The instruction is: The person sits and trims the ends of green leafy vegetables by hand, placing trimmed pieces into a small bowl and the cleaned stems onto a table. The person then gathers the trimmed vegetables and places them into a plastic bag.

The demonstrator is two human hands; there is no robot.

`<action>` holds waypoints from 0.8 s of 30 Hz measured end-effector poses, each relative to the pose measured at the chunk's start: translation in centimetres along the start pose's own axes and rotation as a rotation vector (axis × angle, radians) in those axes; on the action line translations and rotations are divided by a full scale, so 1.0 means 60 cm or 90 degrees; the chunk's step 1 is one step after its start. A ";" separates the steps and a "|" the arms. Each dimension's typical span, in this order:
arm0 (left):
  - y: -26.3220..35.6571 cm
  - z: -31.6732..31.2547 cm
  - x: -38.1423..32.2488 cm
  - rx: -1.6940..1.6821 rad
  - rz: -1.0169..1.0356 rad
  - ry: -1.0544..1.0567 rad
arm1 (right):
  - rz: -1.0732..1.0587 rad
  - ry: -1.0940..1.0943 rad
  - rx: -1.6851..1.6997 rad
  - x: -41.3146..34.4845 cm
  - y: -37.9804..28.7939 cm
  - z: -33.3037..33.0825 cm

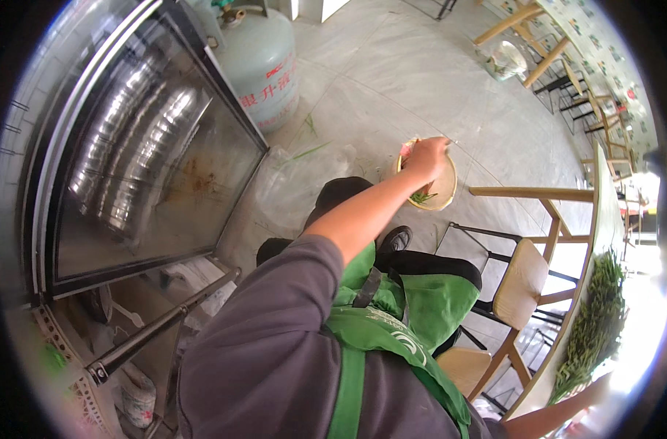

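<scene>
My left hand [429, 156] reaches over the rim of a small waste bin [455, 184] on the floor. Its fingers point down into the bin, and whether they hold anything is hidden. Green leaf scraps [423, 197] and something reddish lie inside. At the lower right, my right hand [605, 384] rests at or just above a pale tabletop, close to a long heap of leafy green stalks [591, 318]. Glare washes out its fingers, so its grip does not show.
A glass-fronted metal cabinet [147, 164] stands at left, beside a gas cylinder [265, 66]. A clear plastic bag [306, 181] and green scraps lie on the tiled floor. Stools [523, 280] stand under the table at right. Another bin [506, 60] is farther off.
</scene>
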State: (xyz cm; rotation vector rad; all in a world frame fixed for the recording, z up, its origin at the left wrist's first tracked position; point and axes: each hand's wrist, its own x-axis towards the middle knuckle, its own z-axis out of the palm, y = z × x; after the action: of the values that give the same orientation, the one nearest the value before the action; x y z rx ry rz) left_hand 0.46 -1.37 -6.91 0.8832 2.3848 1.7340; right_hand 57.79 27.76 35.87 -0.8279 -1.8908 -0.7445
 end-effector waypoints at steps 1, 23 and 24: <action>-0.002 0.016 0.009 0.016 0.048 0.038 | -0.023 0.024 -0.025 -0.019 -0.086 -0.016; -0.492 -0.151 0.013 -0.051 -0.371 -0.118 | 0.087 -0.776 0.458 -0.408 -0.794 0.206; -0.523 -0.168 -0.005 0.036 -0.437 -0.057 | 0.080 -0.778 0.451 -0.409 -0.795 0.212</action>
State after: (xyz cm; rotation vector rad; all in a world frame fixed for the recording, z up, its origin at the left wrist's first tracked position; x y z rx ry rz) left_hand -15.87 -16.42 -31.27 0.0951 2.2894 1.3234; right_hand 22.56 3.44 1.12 -0.9802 -2.8053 0.7188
